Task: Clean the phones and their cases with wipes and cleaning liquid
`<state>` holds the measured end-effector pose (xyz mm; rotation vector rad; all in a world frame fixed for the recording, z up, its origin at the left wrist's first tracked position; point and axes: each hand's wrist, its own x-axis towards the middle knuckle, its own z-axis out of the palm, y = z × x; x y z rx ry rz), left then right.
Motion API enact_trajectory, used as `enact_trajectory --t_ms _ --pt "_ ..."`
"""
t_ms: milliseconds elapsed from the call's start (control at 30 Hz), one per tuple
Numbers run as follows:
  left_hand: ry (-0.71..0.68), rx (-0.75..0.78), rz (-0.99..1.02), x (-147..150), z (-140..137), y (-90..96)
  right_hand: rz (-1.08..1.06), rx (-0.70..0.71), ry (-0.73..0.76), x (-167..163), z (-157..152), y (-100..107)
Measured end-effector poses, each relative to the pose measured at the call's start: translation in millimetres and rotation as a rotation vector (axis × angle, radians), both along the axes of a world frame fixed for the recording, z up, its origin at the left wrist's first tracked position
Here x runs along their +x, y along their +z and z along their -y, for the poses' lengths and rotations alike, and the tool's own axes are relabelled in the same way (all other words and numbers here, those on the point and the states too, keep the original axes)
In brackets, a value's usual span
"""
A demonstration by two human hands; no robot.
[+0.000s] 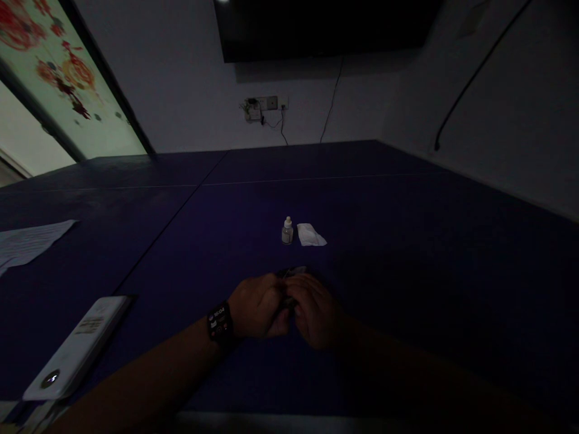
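Observation:
My left hand (257, 306), with a smartwatch (220, 322) on the wrist, is closed with its fingers curled. My right hand (318, 310) meets it from the other side, its fingers also bent inward. Both hold a small dark object (293, 272) that pokes out beyond the fingertips; a paler streak shows on it, but the dim light and the fingers hide its kind. Just past the hands a small dropper bottle (287, 232) with a white cap stands upright. Beside it on the right lies a folded white tissue or cloth (310, 235).
The dark blue table (384, 211) reaches to the wall. A white power bank-like device (79, 346) lies near left, with printed paper (34, 244) beyond it. Sockets with cables (265, 105) sit on the wall beneath a dark screen (325, 27).

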<state>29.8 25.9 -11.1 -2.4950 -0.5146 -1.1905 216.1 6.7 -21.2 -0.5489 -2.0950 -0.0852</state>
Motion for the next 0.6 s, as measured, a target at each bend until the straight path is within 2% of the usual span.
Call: enact_trajectory --t_ms 600 --pt "0.002 0.001 -0.021 -1.4 -3.8 4.2 0.024 -0.033 0.044 4.5 -4.1 -2.6"
